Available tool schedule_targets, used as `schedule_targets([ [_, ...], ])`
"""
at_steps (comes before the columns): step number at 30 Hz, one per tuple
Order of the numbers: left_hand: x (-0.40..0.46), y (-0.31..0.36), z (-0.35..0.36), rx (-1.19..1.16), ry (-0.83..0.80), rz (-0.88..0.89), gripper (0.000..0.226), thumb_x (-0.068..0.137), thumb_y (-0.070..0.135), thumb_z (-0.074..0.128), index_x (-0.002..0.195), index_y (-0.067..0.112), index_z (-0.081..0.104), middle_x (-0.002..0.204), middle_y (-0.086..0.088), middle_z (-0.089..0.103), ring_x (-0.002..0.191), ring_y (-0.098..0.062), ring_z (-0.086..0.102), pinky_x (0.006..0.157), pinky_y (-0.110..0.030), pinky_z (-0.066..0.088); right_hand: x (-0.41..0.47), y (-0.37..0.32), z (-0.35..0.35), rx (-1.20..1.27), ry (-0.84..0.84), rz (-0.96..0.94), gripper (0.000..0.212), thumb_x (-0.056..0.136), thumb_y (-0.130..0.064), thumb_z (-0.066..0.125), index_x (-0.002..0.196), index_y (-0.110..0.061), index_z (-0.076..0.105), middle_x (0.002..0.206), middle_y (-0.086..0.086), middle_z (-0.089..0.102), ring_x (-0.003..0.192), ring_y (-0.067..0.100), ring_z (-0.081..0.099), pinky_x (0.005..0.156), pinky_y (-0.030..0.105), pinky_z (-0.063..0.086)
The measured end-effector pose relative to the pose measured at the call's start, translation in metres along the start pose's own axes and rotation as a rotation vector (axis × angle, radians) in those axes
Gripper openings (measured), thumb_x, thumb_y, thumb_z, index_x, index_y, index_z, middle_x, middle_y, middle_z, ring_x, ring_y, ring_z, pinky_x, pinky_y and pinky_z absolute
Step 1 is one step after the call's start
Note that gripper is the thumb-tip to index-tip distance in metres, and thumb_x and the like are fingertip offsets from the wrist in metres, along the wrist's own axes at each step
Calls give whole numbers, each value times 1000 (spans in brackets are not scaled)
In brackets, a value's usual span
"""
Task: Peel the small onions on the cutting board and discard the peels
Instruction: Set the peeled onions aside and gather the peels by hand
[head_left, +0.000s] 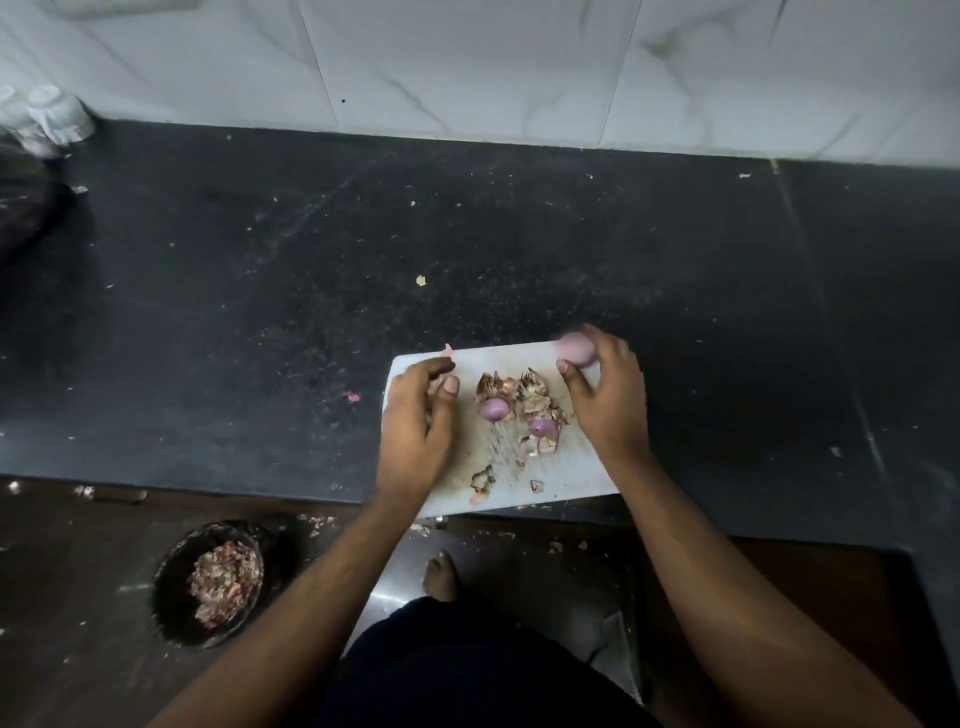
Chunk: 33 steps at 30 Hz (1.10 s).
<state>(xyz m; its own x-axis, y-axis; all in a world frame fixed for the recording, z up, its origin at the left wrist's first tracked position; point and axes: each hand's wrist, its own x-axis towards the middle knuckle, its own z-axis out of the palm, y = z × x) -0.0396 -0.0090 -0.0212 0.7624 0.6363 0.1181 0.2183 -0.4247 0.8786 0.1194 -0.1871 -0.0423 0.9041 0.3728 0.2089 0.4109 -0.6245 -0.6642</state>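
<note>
While we look across from the left, the first thing is the dark bin (208, 584) on the floor below the counter edge, already holding a heap of peels; scraps also lie scattered on the floor around it. On the black counter (260, 291) sits the white cutting board (561, 478), its near edge hanging a little over the counter's lip.

Our left hand (418, 421) hovers over the board's left side with fingers loosely curled and slightly apart; we cannot tell whether it pinches a scrap of skin, and it appears to hold nothing. In the middle of the board lie the loose peels (535, 397) with two small peeled onions (493, 409) among them. Our right hand (605, 384) is closed around a third onion (575, 349) at the board's far right corner, thumb below and fingers over it; the onion looks blurred.

What could go wrong, we judge: the smooth peeled onion may slip from the fingertips and roll off onto the counter. Sweeping peels toward the bin could carry the two onions along, since they sit in the pile. The overhanging board might tip if we press its near edge, and light peels may miss the bin.
</note>
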Motion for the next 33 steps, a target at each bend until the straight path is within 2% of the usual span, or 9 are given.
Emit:
schedule_targets([
  [5, 32, -15, -2, 261, -130, 100, 53, 107, 43, 42, 148, 10, 52, 161, -8, 45, 149, -21, 37, 124, -38, 28, -13, -9, -3, -6, 34, 45, 68, 96, -35, 67, 152, -9, 39, 154, 12, 42, 143, 25, 39, 116, 36, 37],
  [8, 32, -19, 9, 349, -280, 70, 74, 106, 57, 21, 162, 8, 31, 171, -11, 24, 160, -21, 17, 131, -34, 8, -35, -21, -11, -37, 156, -2, 48, 103, -25, 58, 147, -9, 46, 149, 12, 41, 140, 24, 41, 114, 36, 39],
  [12, 14, -17, 26, 405, -366, 149, 79, 104, 59, 9, 164, 10, 26, 174, -8, 16, 162, -18, 8, 132, -40, 7, -70, -36, -4, 58, 86, 32, 34, 105, -22, 47, 136, -10, 54, 138, 5, 47, 126, 19, 52, 104, 35, 47],
  [16, -2, -4, 32, 200, -365, 128, 83, 104, 64, 11, 158, 7, 38, 167, -9, 37, 157, -20, 27, 130, -41, 20, -71, -46, 9, 136, 48, 179, 43, 107, -27, 37, 146, -11, 45, 147, 1, 46, 132, 16, 50, 106, 20, 39],
  [18, -8, 3, 33, 31, -350, 83, 91, 100, 73, 9, 156, 8, 40, 159, -9, 48, 149, -20, 40, 125, -37, 29, -66, -52, 15, 219, 32, 234, 46, 108, -32, 34, 149, -14, 42, 149, -1, 45, 133, 15, 51, 109, 24, 41],
  [23, -9, 8, 33, -393, -251, -118, 92, 94, 83, 18, 151, 17, 43, 145, 11, 56, 139, -1, 50, 118, -26, 38, -60, -68, 33, 335, -19, 192, 50, 107, -37, 32, 147, -9, 45, 146, 2, 49, 131, 0, 43, 109, 9, 32],
  [26, -7, -1, 23, -542, -159, -173, 88, 89, 89, 24, 147, 26, 44, 151, 3, 53, 145, -12, 48, 123, -38, 36, -57, -70, 33, 408, -4, 177, 51, 105, -40, 31, 142, -12, 52, 140, -4, 55, 131, 2, 47, 112, 21, 37],
  [29, -4, -13, 15, -566, -122, -198, 97, 86, 91, 27, 149, 18, 42, 155, -11, 50, 146, -22, 48, 126, -48, 32, -47, -63, 25, 477, 7, 200, 47, 108, -40, 30, 137, -14, 57, 133, -9, 60, 124, 3, 55, 107, 31, 46],
  [33, -9, -16, 17, -476, -151, -161, 98, 91, 86, 26, 154, 11, 37, 158, -8, 46, 150, -22, 42, 125, -55, 30, -25, -52, 27, 447, -120, 186, 53, 106, -52, 29, 137, -20, 58, 132, -8, 62, 125, 7, 57, 103, 45, 50],
])
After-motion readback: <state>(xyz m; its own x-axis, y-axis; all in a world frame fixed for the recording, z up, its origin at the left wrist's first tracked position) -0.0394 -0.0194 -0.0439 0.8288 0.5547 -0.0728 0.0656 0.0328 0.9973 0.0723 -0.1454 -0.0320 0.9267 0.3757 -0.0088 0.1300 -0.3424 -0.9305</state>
